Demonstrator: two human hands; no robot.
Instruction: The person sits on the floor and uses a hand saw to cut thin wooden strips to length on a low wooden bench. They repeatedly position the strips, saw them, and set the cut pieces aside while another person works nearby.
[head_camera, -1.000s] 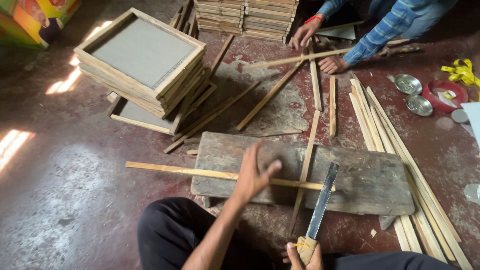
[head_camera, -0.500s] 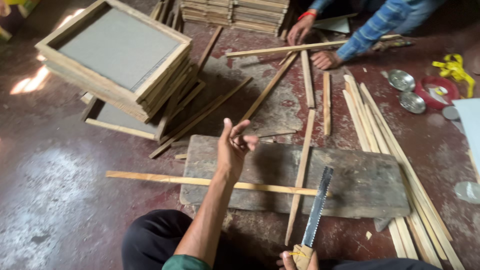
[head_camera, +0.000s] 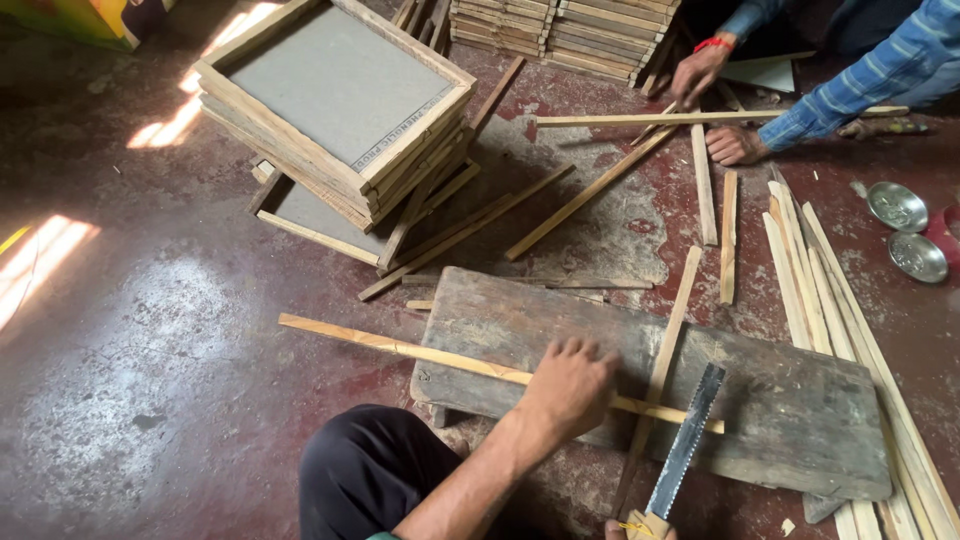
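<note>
Currently: stack of wooden frames (head_camera: 340, 100) far left of worn plank (head_camera: 700, 400), loose strips fanned between. Long wooden strip (head_camera: 400, 347) lies across plank, left end overhanging floor. Your left hand (head_camera: 568, 385) palm-down on strip, fingers spread, pressing, not wrapped round it. Right of it, your right hand (head_camera: 640, 527) at bottom edge, mostly cut off; fingers closed round handle of hand saw (head_camera: 685, 442), blade resting on plank beside strip. Beyond plank, another person's hands (head_camera: 735, 145) on separate strip.
</note>
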